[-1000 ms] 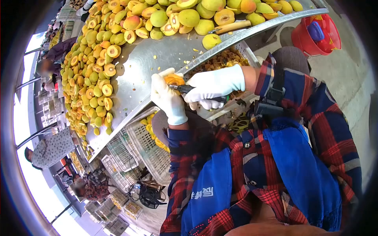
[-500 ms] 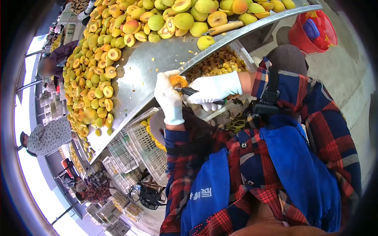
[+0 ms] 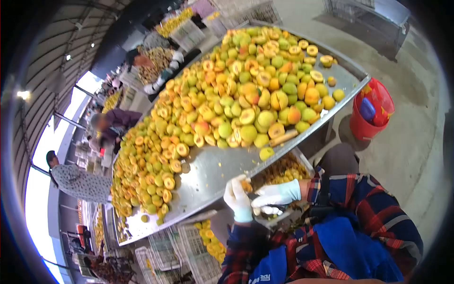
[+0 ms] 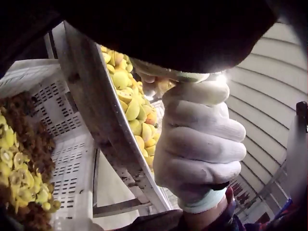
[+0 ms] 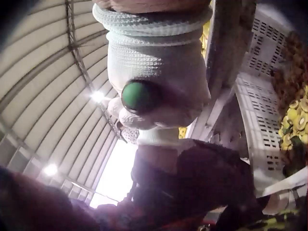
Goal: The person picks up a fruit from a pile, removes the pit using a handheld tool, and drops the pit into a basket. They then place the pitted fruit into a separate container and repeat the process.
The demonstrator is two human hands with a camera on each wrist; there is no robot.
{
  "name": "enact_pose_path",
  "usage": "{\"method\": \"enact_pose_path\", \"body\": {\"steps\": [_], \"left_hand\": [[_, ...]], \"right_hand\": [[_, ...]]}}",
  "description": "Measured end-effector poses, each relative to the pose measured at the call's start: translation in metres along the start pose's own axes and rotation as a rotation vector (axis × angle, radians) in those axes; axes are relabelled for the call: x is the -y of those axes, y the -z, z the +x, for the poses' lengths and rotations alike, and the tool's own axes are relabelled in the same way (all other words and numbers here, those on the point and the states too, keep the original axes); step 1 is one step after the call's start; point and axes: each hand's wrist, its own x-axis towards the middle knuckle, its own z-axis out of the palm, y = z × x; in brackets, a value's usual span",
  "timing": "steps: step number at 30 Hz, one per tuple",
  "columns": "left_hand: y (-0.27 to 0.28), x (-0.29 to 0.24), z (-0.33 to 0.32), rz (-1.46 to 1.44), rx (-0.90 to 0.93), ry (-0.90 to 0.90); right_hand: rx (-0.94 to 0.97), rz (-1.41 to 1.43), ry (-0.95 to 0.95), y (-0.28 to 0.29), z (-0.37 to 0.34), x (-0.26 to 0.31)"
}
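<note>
My gloved left hand (image 3: 238, 199) grips an orange-fleshed peach half (image 3: 246, 186) over the near edge of the metal table. Close beside it, my gloved right hand (image 3: 276, 195) curls round a knife handle and points it toward the fruit. The right wrist view shows the knife's round green handle end (image 5: 138, 96) sticking out of the fist. In the left wrist view the right hand's fingers (image 4: 204, 139) are stacked in a tight grip. The knife's blade is hidden now. Whole and halved peaches (image 3: 227, 104) lie heaped on the table (image 3: 208, 175).
A wooden-handled tool (image 3: 283, 137) lies by the table's edge. Under the hands stands a white crate (image 4: 74, 168) with brown scraps and yellow pieces. More crates (image 3: 191, 241) sit to the left, a red bucket (image 3: 364, 124) to the right. Other people (image 3: 78, 180) stand beyond the table.
The head view has tipped up, so more of the table and hall shows and both hands appear lower. The hands stay together at the peach half, the knife still in the right.
</note>
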Motion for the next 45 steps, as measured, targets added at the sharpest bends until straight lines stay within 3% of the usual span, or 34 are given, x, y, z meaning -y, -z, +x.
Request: {"method": "enact_pose_path", "body": {"steps": [4,6,7,9,12,15,17,19,21,22,23,24,25,26,28,30,32,34,36,37,39,40,41,42,43,44,45], "left_hand": [[0.009,-0.018,0.001,0.099,0.177,-0.029],[0.015,-0.02,0.004,-0.077,0.401,0.26],[0.014,-0.016,0.001,-0.083,0.405,0.256],[0.005,-0.013,-0.006,-0.583,0.199,0.539],[-0.006,-0.017,-0.008,-0.646,0.117,0.542],[0.003,-0.004,0.002,-0.605,0.081,0.547],[0.02,0.004,0.016,-0.819,0.071,0.634],[0.044,0.01,0.031,-0.666,-0.144,0.486],[0.081,-0.002,0.035,-0.346,-0.273,0.267],[0.097,-0.011,0.035,-0.08,-0.322,0.201],[0.112,-0.016,0.037,0.182,-0.348,0.129],[0.139,-0.012,0.041,0.574,-0.284,0.1],[0.158,-0.007,0.048,0.952,-0.195,0.053],[0.158,-0.004,0.053,0.968,-0.187,0.071],[0.146,0.004,0.072,1.031,-0.068,-0.161],[0.087,-0.006,0.086,0.865,0.128,-0.076],[0.031,-0.01,0.106,0.875,0.242,0.025],[0.011,0.042,0.152,0.948,0.233,-0.105],[-0.006,0.078,0.191,1.035,0.185,0.204],[-0.016,0.082,0.197,1.037,0.191,0.202],[-0.032,0.093,0.2,1.038,0.124,0.179],[-0.035,0.107,0.206,1.038,0.126,0.181],[-0.036,0.123,0.209,0.846,0.069,0.184],[-0.038,0.126,0.207,0.657,0.014,0.187],[-0.038,0.128,0.208,0.659,0.018,0.195],[-0.037,0.128,0.212,0.552,0.067,0.294],[-0.038,0.12,0.212,0.442,0.109,0.393]], "right_hand": [[0.04,-0.29,-0.1,0.004,-0.009,0.016],[0.025,-0.352,-0.042,-0.001,-0.009,0.009],[0.021,-0.338,-0.006,-0.005,-0.006,0.0],[0.104,-0.055,0.104,-0.011,0.002,-0.013],[0.086,0.03,0.116,-0.009,0.006,-0.022],[0.017,-0.165,0.083,-0.006,0.006,-0.016],[-0.119,-0.463,-0.037,-0.01,0.008,-0.018],[-0.136,-0.67,-0.082,0.002,0.011,-0.03],[-0.247,-1.128,-0.161,0.008,-0.006,-0.014],[-0.341,-1.406,-0.198,0.023,-0.003,-0.027],[-0.455,-1.497,-0.314,0.029,-0.012,-0.02],[-0.654,-1.514,-0.213,0.046,-0.013,-0.03],[-0.797,-1.42,-0.242,0.058,-0.008,-0.028],[-0.883,-1.364,-0.136,0.059,-0.011,-0.018],[-0.718,-1.312,-0.307,0.049,-0.016,0.007],[-0.679,-1.285,-0.343,0.046,-0.013,0.005],[-0.58,-1.264,-0.401,0.044,-0.013,0.004],[-0.651,-1.254,-0.345,0.045,-0.017,0.008],[-0.701,-1.228,-0.255,0.047,-0.019,0.006],[-0.706,-1.224,-0.255,0.045,-0.02,0.012],[-0.459,-0.946,-0.403,0.04,-0.023,0.022],[-0.5,-1.047,-0.404,0.043,-0.019,0.013],[-0.497,-1.043,-0.407,0.045,-0.016,0.004],[-0.662,-1.156,-0.303,0.041,-0.017,0.006],[-0.829,-1.266,-0.196,0.037,-0.019,0.01],[-0.584,-1.054,-0.347,0.041,-0.022,0.019],[-0.577,-1.057,-0.352,0.04,-0.023,0.023]]}}
